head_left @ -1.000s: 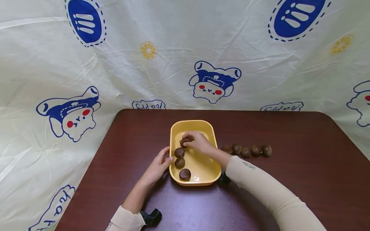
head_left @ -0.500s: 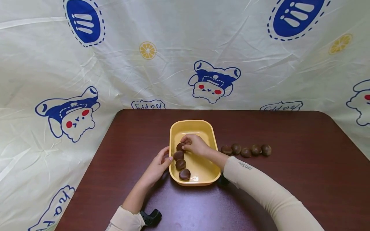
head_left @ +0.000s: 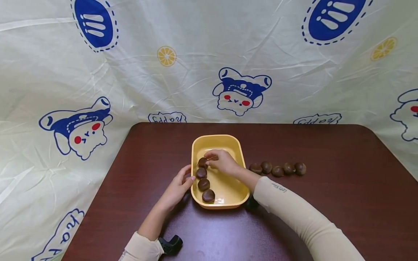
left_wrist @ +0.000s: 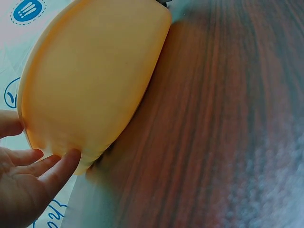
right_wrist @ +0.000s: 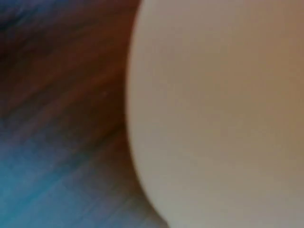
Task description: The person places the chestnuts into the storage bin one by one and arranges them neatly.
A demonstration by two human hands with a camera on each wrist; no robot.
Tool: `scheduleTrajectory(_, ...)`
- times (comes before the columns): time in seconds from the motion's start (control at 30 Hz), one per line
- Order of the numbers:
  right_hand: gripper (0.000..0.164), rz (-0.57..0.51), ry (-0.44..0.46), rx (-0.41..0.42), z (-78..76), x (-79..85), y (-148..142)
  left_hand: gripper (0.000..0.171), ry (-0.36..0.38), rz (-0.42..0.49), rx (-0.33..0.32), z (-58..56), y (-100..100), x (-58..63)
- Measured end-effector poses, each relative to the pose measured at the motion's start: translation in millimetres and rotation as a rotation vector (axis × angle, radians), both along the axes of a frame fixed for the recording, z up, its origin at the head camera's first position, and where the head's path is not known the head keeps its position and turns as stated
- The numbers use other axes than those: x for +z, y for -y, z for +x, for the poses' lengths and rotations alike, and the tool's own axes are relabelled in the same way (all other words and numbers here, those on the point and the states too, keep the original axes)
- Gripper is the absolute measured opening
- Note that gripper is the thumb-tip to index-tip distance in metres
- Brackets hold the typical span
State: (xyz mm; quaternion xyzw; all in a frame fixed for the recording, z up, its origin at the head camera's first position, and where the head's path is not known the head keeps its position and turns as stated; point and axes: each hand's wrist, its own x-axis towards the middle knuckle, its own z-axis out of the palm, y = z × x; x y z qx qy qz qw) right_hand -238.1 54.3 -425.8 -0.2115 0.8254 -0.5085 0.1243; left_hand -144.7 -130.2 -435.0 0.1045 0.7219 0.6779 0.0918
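While one chestnut [head_left: 201, 162] is at ten o'clock in the tray [head_left: 230, 186], the right hand [head_left: 223, 161] pinches it between fingers, presumably for fine control. The left hand [head_left: 177, 187] grips the tray's nine o'clock rim, likely to steady it.

The left hand [head_left: 179, 185] is held nearer the worktop's [head_left: 343, 174] left edge, fingers [left_wrist: 59, 171] extended and thumb set apart. The right forearm [head_left: 290, 203] is angled leftward, the right hand [head_left: 222, 161] bent into a pinch.

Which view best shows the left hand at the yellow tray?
Left wrist: it shows the left hand close up, fingers touching the outside of the yellow tray. Head shows the hand smaller; right wrist doesn't show it.
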Motion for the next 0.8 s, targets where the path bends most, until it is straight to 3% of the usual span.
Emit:
scheduleTrajectory(0.33,0.028,-0.021,-0.078,0.005,1.3,10.4,-13,0.046,-0.006,-0.008,0.011,0.3,-1,0.7)
scheduleTrajectory(0.8,0.035,-0.071,-0.08,-0.073,14.7,38.6,-65,0.044,-0.005,-0.015,0.012,-1.6,1,-2.1)
